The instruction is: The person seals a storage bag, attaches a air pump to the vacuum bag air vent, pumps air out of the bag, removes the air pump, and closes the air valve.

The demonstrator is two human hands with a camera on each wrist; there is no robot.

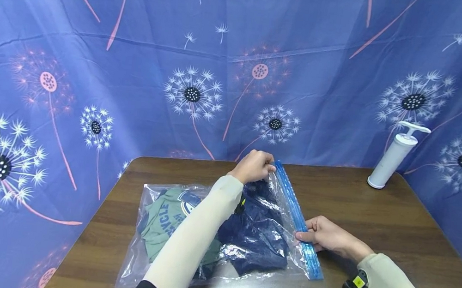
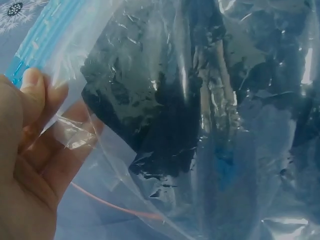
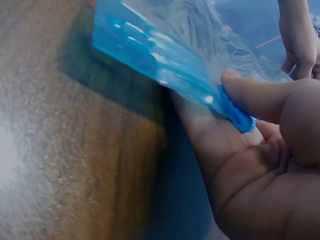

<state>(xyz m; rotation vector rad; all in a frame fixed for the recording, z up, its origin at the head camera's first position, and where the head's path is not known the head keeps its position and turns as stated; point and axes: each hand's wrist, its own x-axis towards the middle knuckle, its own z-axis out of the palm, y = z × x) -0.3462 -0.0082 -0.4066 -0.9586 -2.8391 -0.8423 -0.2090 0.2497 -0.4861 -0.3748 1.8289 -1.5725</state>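
A clear plastic storage bag [image 1: 127, 264] lies on the table with folded clothes inside: a green printed shirt [image 1: 165, 223] and a dark navy garment [image 1: 257, 234]. Its blue zip strip [image 1: 292, 201] runs along the right edge. At the strip's far end, my left hand [image 1: 254, 165] pinches the bag's edge; in the left wrist view the thumb presses the clear film beside the strip. Nearer the front, my right hand [image 1: 328, 237] holds the strip, thumb above and fingers beneath. In the right wrist view, a small blue slider [image 3: 237, 110] sits between thumb and fingers.
A white hand pump [image 1: 392, 159] stands at the table's back right corner. Behind the brown wooden table [image 1: 352, 188] hangs a blue curtain [image 1: 329, 79] printed with dandelions. My left forearm crosses over the bag.
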